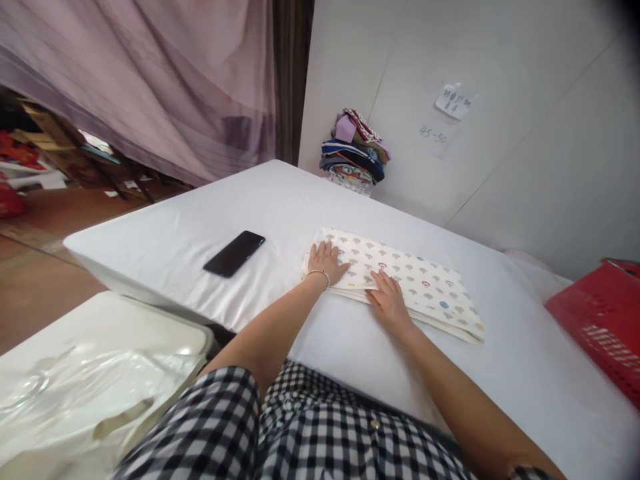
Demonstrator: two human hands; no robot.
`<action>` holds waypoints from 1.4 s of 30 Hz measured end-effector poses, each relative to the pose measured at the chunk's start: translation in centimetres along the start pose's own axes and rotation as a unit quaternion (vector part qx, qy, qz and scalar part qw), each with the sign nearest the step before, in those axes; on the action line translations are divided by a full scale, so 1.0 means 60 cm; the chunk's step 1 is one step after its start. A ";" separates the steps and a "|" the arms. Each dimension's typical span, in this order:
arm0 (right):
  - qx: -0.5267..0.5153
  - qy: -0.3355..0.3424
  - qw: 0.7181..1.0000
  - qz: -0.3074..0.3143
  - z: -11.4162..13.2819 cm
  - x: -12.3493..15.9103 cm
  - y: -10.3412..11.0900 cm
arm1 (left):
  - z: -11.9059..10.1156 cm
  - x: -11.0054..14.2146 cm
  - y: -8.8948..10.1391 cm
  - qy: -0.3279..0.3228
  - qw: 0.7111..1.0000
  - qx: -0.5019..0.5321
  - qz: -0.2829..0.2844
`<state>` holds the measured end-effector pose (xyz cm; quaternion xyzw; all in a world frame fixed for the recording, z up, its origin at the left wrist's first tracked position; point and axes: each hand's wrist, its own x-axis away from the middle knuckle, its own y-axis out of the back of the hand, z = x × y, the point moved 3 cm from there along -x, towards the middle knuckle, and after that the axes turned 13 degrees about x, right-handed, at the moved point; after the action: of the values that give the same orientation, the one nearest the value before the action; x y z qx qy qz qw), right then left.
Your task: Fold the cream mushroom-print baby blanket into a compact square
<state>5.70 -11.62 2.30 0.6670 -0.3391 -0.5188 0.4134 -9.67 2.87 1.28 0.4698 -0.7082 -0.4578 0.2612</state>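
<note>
The folded cloth (400, 277) is cream white, long and flat in layers, with small grey shapes and a few red, blue and yellow marks, and it lies on the white table (280, 200), to the right of the black phone (235, 254). The left hand (327, 262) is open and flat on its left end, and the right hand (390, 301), half open, touches its near edge with the fingers, neither hand gripping it.

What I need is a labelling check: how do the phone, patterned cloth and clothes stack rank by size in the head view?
1. Patterned cloth
2. Clothes stack
3. Phone
The stack sits farther back, so this ranks appearance only.
</note>
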 end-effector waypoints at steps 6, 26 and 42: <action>-0.006 0.031 0.999 -0.012 0.005 -0.008 -0.004 | 0.000 -0.001 -0.002 -0.003 1.000 -0.003 -0.006; -0.106 -0.068 0.992 0.009 0.020 -0.007 -0.018 | -0.005 0.003 0.002 0.000 1.000 -0.011 0.004; -0.089 -0.034 0.995 -0.006 0.078 -0.057 -0.033 | 0.027 -0.014 0.036 -0.030 0.993 0.036 0.108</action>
<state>0.37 -8.69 1.33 0.6114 -0.3016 -0.5721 0.4561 -11.56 4.57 2.54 0.3855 -0.7786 -0.4150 0.2702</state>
